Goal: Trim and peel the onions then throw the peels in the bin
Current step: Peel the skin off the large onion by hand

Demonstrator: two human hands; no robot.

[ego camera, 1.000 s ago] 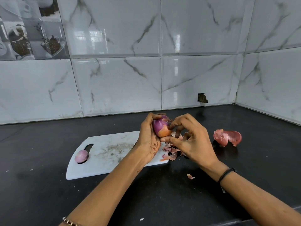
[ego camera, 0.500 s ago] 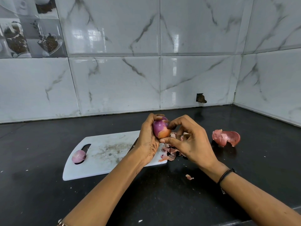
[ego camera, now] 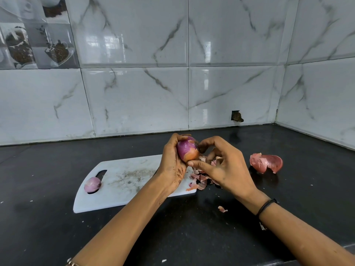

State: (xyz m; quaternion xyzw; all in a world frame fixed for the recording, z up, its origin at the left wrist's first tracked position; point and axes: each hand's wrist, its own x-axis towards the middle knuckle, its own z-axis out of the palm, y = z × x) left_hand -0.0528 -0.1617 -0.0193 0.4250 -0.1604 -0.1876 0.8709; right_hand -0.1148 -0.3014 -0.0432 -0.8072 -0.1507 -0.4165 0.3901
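Fingers of the left hand [ego camera: 172, 164] curl round the back of a red onion [ego camera: 187, 149], holding it up above the right end of a white cutting board [ego camera: 123, 189]. The right hand [ego camera: 224, 169] meets it from the other side. Its thumb presses against the onion's lower, orange-skinned end and its forefinger arches over towards the top, so both hands grip the same bulb. The upper part of the onion shows glossy purple, and papery orange skin clings to the bottom.

Directly beneath the grip, a heap of torn peels [ego camera: 199, 179] lies across the board's right edge and onto the black countertop [ego camera: 192, 237]. To the left of the grip, well apart, a smaller peeled onion [ego camera: 92, 184] sits at the board's handle slot. To the right of the grip, a large curled piece of skin [ego camera: 266, 162] rests on the countertop. One small scrap [ego camera: 222, 209] lies nearer the person, below the right wrist.
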